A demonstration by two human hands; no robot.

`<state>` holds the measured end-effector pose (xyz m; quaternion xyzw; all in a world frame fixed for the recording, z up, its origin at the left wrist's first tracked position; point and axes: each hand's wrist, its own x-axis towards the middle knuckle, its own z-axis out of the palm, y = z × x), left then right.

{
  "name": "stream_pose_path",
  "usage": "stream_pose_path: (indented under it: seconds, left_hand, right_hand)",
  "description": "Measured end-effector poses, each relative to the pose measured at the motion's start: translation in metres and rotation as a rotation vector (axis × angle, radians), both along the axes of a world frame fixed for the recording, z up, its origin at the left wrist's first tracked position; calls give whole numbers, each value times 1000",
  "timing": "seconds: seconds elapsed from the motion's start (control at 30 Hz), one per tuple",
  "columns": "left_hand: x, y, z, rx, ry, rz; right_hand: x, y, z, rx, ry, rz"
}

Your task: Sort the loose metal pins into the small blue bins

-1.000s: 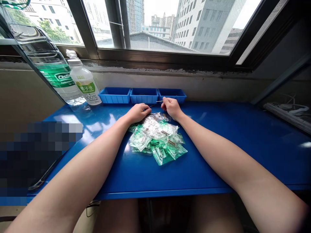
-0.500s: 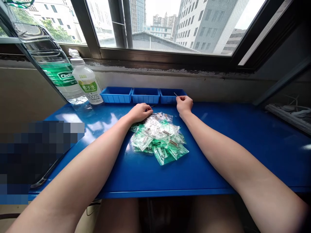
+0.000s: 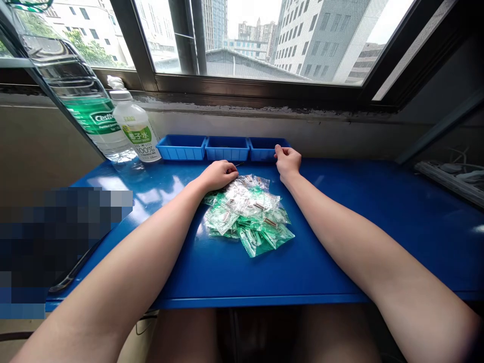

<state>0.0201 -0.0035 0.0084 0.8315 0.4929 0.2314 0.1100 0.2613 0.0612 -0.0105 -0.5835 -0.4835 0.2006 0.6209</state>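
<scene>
My left hand (image 3: 220, 175) rests at the far left edge of a heap of small clear and green plastic packets (image 3: 249, 214). Its fingers are closed, and a thin dark needle-like piece (image 3: 239, 164) sticks out past them. Over the front right corner of the right blue bin (image 3: 262, 150) is my right hand (image 3: 289, 160), thumb and fingers pinched together. Whatever they may hold is hidden. Some packets have short brown-and-silver strips inside.
Two more blue bins, the left one (image 3: 181, 149) and the middle one (image 3: 227, 151), stand in the same row below the window. A large water bottle (image 3: 94, 111) and a smaller white bottle (image 3: 138, 128) are at the back left. A power strip (image 3: 449, 176) lies far right.
The thin metal piece that stuck up from my right fingertips over the right bin no longer shows. My right fingers have shifted slightly; my left hand stays put.
</scene>
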Motion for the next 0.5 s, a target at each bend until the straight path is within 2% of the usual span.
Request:
stream_pose_path:
  seconds: [0.2,0.4,0.5]
  left_hand:
    - [0,-1,1,6,-4,1]
    - [0,0,0,28,-3,-14]
    - [0,-1,0,21,1,-10]
  right_hand:
    - [-9,-12,3,69,-171,186]
    - [-25,-40,13,107,-614,724]
    - [-28,-42,14,117,-737,842]
